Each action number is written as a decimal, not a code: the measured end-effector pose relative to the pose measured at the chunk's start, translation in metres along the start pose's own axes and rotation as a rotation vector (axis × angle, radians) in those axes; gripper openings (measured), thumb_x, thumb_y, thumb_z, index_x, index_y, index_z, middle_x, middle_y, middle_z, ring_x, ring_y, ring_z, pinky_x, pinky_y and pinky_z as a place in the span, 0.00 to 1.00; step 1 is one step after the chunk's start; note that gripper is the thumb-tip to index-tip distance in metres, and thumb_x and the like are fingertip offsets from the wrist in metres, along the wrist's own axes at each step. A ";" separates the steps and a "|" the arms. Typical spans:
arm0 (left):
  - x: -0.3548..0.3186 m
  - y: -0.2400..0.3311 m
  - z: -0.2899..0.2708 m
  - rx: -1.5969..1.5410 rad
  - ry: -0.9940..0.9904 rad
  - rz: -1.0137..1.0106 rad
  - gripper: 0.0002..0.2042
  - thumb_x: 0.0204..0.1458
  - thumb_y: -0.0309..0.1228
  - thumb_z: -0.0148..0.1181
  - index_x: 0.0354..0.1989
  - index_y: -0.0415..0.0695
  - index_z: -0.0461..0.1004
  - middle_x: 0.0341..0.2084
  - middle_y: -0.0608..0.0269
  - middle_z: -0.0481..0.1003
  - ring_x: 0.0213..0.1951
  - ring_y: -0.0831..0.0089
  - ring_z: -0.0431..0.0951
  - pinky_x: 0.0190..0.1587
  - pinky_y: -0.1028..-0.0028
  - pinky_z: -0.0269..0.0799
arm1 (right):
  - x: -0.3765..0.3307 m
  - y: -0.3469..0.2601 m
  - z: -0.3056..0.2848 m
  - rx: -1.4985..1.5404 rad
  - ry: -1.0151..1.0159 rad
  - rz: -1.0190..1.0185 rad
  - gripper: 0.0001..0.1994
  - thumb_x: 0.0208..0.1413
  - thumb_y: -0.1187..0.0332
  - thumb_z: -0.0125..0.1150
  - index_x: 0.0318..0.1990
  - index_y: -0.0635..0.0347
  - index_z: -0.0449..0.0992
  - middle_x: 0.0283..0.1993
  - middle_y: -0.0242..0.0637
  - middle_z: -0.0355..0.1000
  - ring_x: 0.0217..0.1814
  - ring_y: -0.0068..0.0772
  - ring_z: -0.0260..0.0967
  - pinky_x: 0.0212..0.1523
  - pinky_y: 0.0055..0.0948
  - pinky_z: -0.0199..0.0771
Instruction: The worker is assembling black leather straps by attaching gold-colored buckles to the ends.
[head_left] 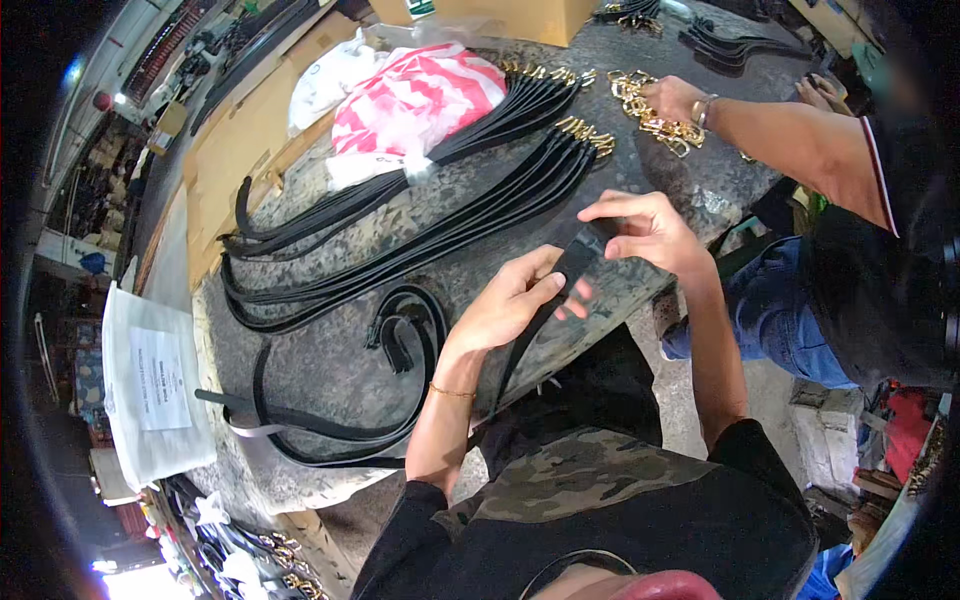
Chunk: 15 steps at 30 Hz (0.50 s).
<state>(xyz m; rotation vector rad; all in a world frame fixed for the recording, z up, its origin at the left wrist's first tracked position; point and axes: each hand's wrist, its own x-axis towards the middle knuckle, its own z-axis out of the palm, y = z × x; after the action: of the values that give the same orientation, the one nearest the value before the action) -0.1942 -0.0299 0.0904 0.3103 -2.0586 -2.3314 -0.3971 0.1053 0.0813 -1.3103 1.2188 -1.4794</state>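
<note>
A black strap (572,265) slants up between my hands above the front edge of the table. My left hand (505,305) grips it with the thumb pressed flat on its face, and its lower length hangs down past the table edge. At the upper end, my right hand (655,232) has its thumb and fingers bent around the strap's tip; the exact contact is partly hidden. Left of my hands lies a loose coil of black straps (435,320) on the table. Beyond them, a bundle of black straps with gold clasps (588,138) curves across the tabletop.
A co-worker's hand (672,98) rests on a pile of gold clasps (630,88) at the far right. A red-and-white plastic bag (420,95) lies against another strap bundle (505,120). A white labelled sack (155,440) stands at the left, and a cardboard box (520,20) sits at the back.
</note>
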 end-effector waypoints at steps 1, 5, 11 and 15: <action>0.008 -0.004 -0.001 0.100 0.002 0.056 0.14 0.63 0.27 0.41 0.56 0.36 0.63 0.34 0.60 0.77 0.28 0.77 0.76 0.30 0.78 0.70 | 0.002 0.005 -0.005 -0.011 -0.034 0.031 0.21 0.48 0.78 0.67 0.52 0.68 0.75 0.46 0.35 0.72 0.47 0.23 0.67 0.48 0.25 0.67; 0.009 -0.007 0.012 0.119 0.072 -0.011 0.22 0.59 0.22 0.39 0.64 0.37 0.56 0.31 0.61 0.75 0.24 0.78 0.73 0.27 0.79 0.66 | -0.011 0.072 -0.096 -0.425 0.482 0.175 0.17 0.51 0.69 0.65 0.49 0.65 0.77 0.43 0.37 0.79 0.43 0.27 0.75 0.47 0.29 0.73; -0.008 0.004 0.007 -0.071 0.223 -0.091 0.21 0.59 0.23 0.44 0.62 0.37 0.58 0.22 0.58 0.71 0.16 0.76 0.65 0.22 0.77 0.62 | -0.010 0.112 -0.157 -1.273 0.954 0.524 0.19 0.52 0.55 0.64 0.42 0.62 0.79 0.45 0.48 0.73 0.50 0.51 0.70 0.48 0.43 0.71; -0.004 0.010 0.010 -0.013 0.244 -0.073 0.13 0.64 0.31 0.46 0.52 0.36 0.66 0.18 0.63 0.69 0.15 0.80 0.63 0.20 0.79 0.58 | 0.004 0.123 -0.156 -1.355 1.076 0.658 0.25 0.52 0.47 0.61 0.44 0.61 0.78 0.47 0.50 0.70 0.53 0.53 0.66 0.50 0.46 0.69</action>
<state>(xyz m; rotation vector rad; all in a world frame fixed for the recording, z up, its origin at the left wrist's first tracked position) -0.1927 -0.0206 0.1020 0.6446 -1.9467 -2.2147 -0.5556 0.0975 -0.0382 -0.4648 3.2832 -0.6725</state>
